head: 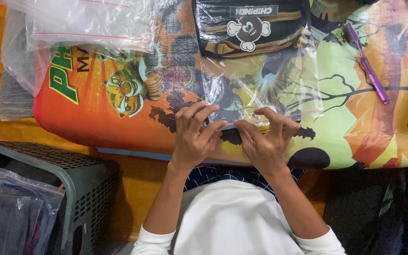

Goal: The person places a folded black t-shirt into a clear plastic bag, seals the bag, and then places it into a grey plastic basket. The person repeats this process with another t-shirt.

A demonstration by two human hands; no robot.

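My left hand and right hand pinch the near edge of a clear plastic bag holding a black pouch, flat on the colourful printed board; purple toothbrush near its far right corner

Purple toothbrush, grey mesh basket
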